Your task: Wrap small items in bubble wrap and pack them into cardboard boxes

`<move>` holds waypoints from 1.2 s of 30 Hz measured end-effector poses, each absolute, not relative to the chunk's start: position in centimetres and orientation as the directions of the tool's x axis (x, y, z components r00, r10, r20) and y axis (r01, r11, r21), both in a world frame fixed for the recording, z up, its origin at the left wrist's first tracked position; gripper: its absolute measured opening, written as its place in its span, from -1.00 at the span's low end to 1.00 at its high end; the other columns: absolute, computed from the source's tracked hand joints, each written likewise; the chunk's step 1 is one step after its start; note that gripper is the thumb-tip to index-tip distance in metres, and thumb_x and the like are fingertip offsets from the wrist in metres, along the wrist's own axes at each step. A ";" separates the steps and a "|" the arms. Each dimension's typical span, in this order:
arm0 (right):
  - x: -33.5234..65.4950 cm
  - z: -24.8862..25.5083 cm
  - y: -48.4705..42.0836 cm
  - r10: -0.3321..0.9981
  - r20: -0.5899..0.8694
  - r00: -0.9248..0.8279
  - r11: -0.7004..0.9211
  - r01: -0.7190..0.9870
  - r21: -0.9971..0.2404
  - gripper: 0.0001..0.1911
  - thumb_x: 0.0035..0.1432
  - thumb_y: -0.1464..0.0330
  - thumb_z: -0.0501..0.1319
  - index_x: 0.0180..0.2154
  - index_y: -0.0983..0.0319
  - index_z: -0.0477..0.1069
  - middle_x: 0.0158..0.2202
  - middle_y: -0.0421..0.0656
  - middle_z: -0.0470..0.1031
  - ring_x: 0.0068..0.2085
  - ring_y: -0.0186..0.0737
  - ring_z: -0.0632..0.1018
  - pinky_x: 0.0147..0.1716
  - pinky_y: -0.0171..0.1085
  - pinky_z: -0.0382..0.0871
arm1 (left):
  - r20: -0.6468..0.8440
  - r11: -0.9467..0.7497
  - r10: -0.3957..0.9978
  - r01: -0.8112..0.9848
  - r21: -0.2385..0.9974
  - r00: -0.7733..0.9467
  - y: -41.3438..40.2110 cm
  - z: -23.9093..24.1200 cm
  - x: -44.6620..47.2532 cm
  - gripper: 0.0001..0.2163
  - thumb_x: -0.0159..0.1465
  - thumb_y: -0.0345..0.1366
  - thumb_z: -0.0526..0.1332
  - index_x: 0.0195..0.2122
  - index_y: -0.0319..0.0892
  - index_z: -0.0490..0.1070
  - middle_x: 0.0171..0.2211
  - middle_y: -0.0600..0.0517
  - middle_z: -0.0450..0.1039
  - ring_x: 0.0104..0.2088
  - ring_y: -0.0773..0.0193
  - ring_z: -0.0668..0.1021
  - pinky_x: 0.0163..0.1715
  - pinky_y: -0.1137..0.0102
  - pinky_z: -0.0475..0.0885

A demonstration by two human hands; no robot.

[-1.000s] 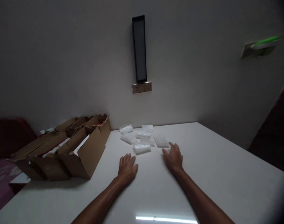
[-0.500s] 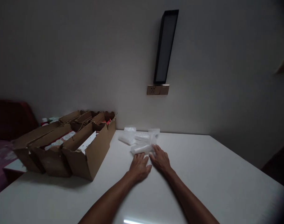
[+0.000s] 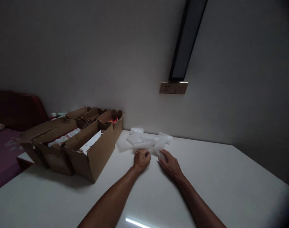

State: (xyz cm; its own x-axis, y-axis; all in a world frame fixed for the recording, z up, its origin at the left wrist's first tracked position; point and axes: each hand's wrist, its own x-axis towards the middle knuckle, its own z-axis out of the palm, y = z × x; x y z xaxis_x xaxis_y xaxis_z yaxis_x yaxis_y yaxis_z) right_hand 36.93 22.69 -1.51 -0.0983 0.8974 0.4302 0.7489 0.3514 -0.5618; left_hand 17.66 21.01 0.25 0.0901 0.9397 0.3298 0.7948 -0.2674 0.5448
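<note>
Pieces of clear bubble wrap (image 3: 144, 141) lie crumpled in a loose heap on the white table (image 3: 206, 183), near the wall. My left hand (image 3: 142, 160) is closed at the near edge of this heap, its curled fingers gripping the wrap; the fingertips are partly hidden. To its right, my right hand (image 3: 171, 163) rests with fingers stretched out and apart, the fingertips touching the right near side of the wrap.
Several open cardboard boxes (image 3: 103, 152) stand in rows on the left of the table, holding white and red items. A socket plate (image 3: 173, 88) and a black-framed panel (image 3: 189, 41) are on the wall. A purple-covered bed (image 3: 7, 148) is at far left.
My left hand has gone from lying flat to closed. My right hand has shifted a little right, away from the left. The wrap is more spread out, and the view has turned slightly.
</note>
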 end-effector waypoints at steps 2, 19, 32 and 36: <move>37.0 -0.9 22.5 0.904 0.428 -0.017 0.299 0.741 -0.601 -0.54 0.12 0.17 0.09 -0.03 0.22 0.53 0.02 -0.02 0.58 0.00 -0.05 0.58 0.03 -0.12 0.40 | 0.357 -0.303 0.927 0.786 0.539 0.113 20.4 0.6 17.7 -0.82 0.37 -0.27 0.16 -0.24 -0.23 0.51 -0.27 0.01 0.58 -0.24 0.25 0.59 -0.14 0.27 0.47; 33.5 2.3 18.8 0.966 0.171 -0.194 0.206 0.180 -0.962 -0.57 0.07 0.03 0.14 -0.55 0.24 0.44 -0.51 -0.09 0.53 -0.49 -0.24 0.50 -0.50 -0.30 0.36 | 0.620 -0.080 0.784 0.991 0.104 -0.002 6.3 14.8 4.0 -0.63 0.32 -0.32 0.06 0.14 -0.26 0.32 0.26 -0.28 0.25 0.33 -0.13 0.19 0.32 -0.07 -0.06; 32.1 1.0 19.7 0.952 0.160 -0.261 0.130 -0.128 -0.983 -0.23 0.08 0.07 0.21 0.28 0.20 0.20 0.36 0.04 0.15 0.34 0.02 0.24 0.14 -0.05 0.36 | 0.330 0.058 0.942 0.998 0.032 -0.065 1.8 16.3 -0.2 -0.70 0.28 -0.37 0.05 -0.02 -0.08 0.45 -0.30 0.01 0.61 -0.25 0.14 0.63 -0.25 0.37 0.44; 33.1 0.8 20.5 0.964 0.156 -0.216 0.134 -0.112 -0.985 -0.32 0.10 0.06 0.19 0.22 0.15 0.29 0.34 -0.01 0.20 0.31 0.02 0.29 0.09 -0.06 0.42 | 0.450 -0.343 0.864 0.919 0.195 0.227 -3.3 15.3 -0.3 -0.74 0.27 -0.29 0.08 -0.10 -0.02 0.51 -0.20 -0.02 0.61 -0.20 0.12 0.62 -0.21 0.31 0.52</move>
State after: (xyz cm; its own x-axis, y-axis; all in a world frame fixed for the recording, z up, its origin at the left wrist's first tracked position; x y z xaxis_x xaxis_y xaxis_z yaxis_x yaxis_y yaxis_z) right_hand 33.05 20.48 0.84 -0.2156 0.9640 0.1556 -0.1121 0.1338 -0.9846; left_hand -0.30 -3.34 15.31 0.2268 0.8639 0.4497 0.9189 -0.3428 0.1952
